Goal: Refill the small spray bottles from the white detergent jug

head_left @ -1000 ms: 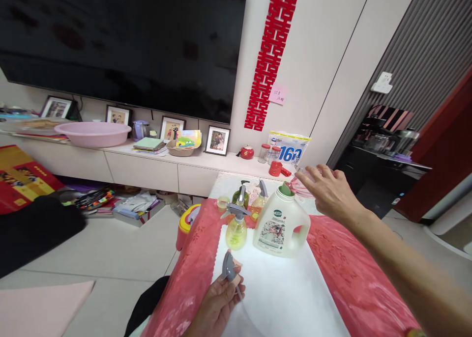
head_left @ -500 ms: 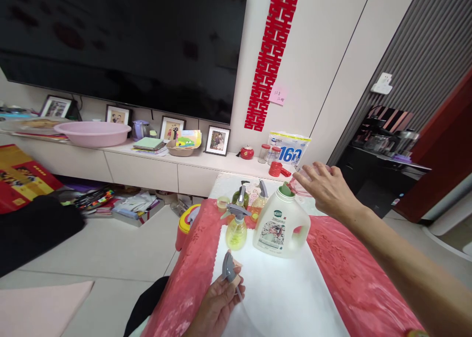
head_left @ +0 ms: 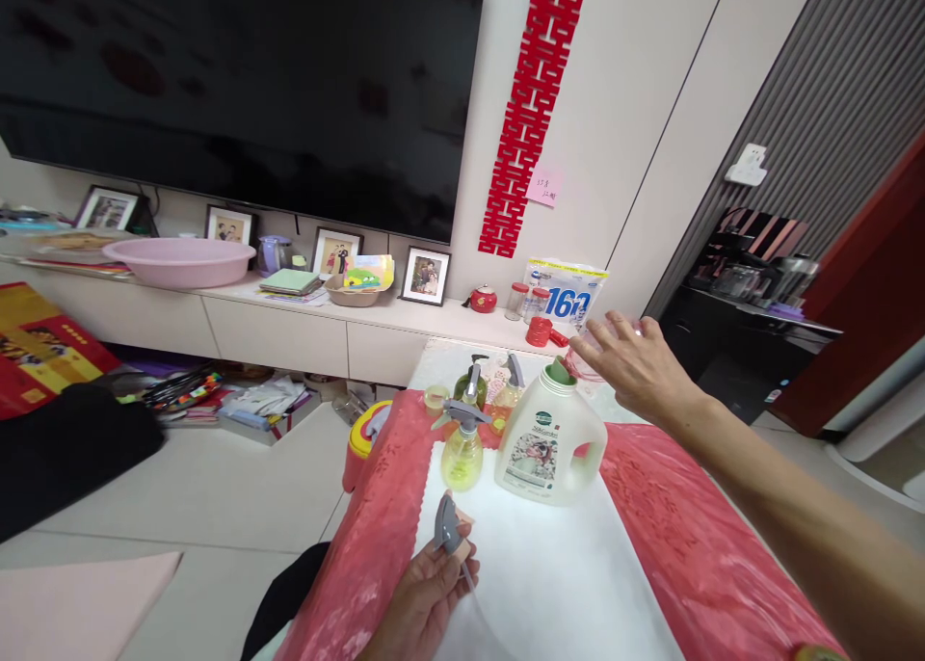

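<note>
In my left hand (head_left: 423, 594) is a grey trigger spray head (head_left: 447, 523), pinched by the fingers, with its thin clear tube hanging down over the white sheet. My right hand (head_left: 640, 367) grips a pink see-through bottle (head_left: 584, 362), mostly hidden behind the fingers. That bottle lies tilted, its neck at the open green mouth of a large pale detergent jug (head_left: 574, 412). The jug stands upright on the white sheet (head_left: 564, 574). Left of it stands a spray bottle (head_left: 462, 463) with yellowish liquid and a grey trigger head.
Behind the jug stand a dark green pump bottle (head_left: 462, 386), a spray bottle with orange liquid (head_left: 501, 416) and a small cup (head_left: 436, 399). A red cloth (head_left: 672, 492) covers the table. Beyond, a white cabinet (head_left: 296, 338) carries picture frames and a pink basin (head_left: 180, 262).
Almost nothing differs. My right hand and the pink bottle have shifted very slightly left, along with a small drift of the whole view.
</note>
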Demonstrator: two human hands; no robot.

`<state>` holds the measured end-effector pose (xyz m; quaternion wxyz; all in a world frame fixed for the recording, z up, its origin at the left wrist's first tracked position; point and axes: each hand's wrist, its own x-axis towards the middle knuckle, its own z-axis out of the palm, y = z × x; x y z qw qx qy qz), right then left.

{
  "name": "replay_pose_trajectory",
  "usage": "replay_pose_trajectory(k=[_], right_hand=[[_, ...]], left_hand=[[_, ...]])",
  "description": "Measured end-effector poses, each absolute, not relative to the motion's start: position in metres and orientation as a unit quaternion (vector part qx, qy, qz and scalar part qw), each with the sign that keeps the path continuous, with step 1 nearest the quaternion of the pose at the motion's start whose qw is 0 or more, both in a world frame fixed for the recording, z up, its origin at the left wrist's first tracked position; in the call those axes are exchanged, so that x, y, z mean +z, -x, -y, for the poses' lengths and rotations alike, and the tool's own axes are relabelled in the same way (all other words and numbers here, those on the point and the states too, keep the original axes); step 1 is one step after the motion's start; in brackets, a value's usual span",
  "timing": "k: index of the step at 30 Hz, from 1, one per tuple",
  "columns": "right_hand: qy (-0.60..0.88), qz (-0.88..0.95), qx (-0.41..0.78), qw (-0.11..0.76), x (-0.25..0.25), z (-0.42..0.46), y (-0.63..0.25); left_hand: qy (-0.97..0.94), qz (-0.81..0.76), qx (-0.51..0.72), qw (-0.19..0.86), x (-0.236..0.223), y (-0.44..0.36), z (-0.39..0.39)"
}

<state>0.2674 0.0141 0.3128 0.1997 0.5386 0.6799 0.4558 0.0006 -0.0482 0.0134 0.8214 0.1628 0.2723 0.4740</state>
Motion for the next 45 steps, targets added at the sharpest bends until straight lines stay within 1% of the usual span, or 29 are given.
replay_pose_trajectory(k=[9, 13, 19, 27, 31, 35, 37, 39, 41, 43, 44, 45], right_hand=[[-0.508, -0.698, 0.457, 0.216, 0.321, -0.015, -0.256], [-0.494, -0.693, 0.475, 0.224, 0.324, -0.015, -0.252], [-0.477, -0.695, 0.493, 0.214, 0.327, -0.016, -0.251], [-0.501, -0.685, 0.475, 0.234, 0.331, -0.011, -0.247], [-0.541, -0.682, 0.444, 0.215, 0.325, -0.01, -0.251], [-0.622, -0.659, 0.396, 0.151, 0.315, -0.002, -0.271], [-0.67, -0.637, 0.373, 0.084, 0.305, 0.009, -0.287], [-0.705, -0.621, 0.342, -0.001, 0.289, 0.024, -0.304], [-0.711, -0.637, 0.287, -0.082, 0.262, 0.045, -0.314], [-0.678, -0.67, 0.24, -0.183, 0.224, 0.067, -0.314], [-0.656, -0.692, 0.214, -0.21, 0.202, 0.079, -0.31], [-0.647, -0.706, 0.189, -0.217, 0.18, 0.091, -0.304]], left_hand=[[-0.156, -0.282, 0.47, 0.822, 0.014, -0.001, 0.047], [-0.158, -0.28, 0.471, 0.821, 0.012, -0.001, 0.047], [-0.163, -0.274, 0.472, 0.822, 0.009, -0.001, 0.048], [-0.171, -0.26, 0.471, 0.825, 0.008, 0.001, 0.049], [-0.169, -0.265, 0.467, 0.826, 0.011, 0.001, 0.048], [-0.17, -0.265, 0.466, 0.827, 0.011, 0.002, 0.048], [-0.174, -0.26, 0.466, 0.828, 0.01, 0.002, 0.048], [-0.176, -0.254, 0.47, 0.827, 0.008, 0.001, 0.048], [-0.178, -0.251, 0.473, 0.826, 0.008, 0.001, 0.049], [-0.173, -0.252, 0.479, 0.823, 0.01, 0.002, 0.048], [-0.165, -0.252, 0.485, 0.821, 0.013, 0.003, 0.048], [-0.153, -0.253, 0.494, 0.818, 0.017, 0.006, 0.047]])
